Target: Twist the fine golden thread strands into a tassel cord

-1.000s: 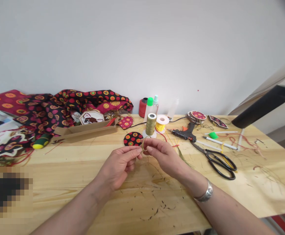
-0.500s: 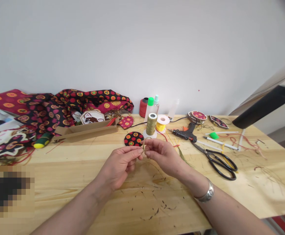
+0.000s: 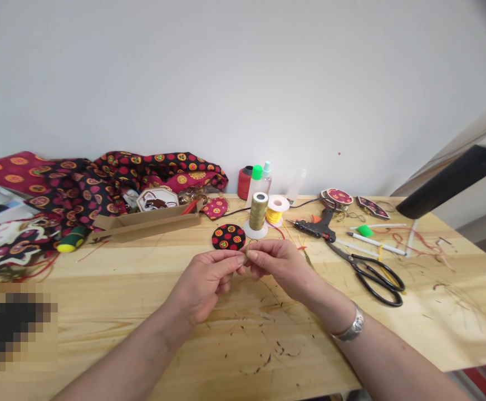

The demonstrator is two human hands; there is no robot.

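My left hand (image 3: 207, 281) and my right hand (image 3: 278, 264) meet fingertip to fingertip above the middle of the table. Both are closed in a pinch on a thin olive-gold cord (image 3: 250, 246), whose small loop shows above the fingers; most of it is hidden. Just beyond the fingers stands a spool of olive-gold thread (image 3: 259, 211). To its left lies a round black patterned fabric disc (image 3: 228, 237). A spool of yellow cord (image 3: 276, 214) is behind my right hand.
Black-handled scissors (image 3: 376, 275) and a glue gun (image 3: 318, 227) lie to the right. A cardboard tray (image 3: 151, 224) and bunched patterned fabric (image 3: 113, 184) are at the left. Bottles (image 3: 255, 184) stand by the wall. Dark scraps (image 3: 263, 362) litter the wooden table (image 3: 109, 295) in front.
My right fingers have come in closer to my left fingertips and closed tighter on the cord. The cord loop shows less. My left hand has hardly moved.
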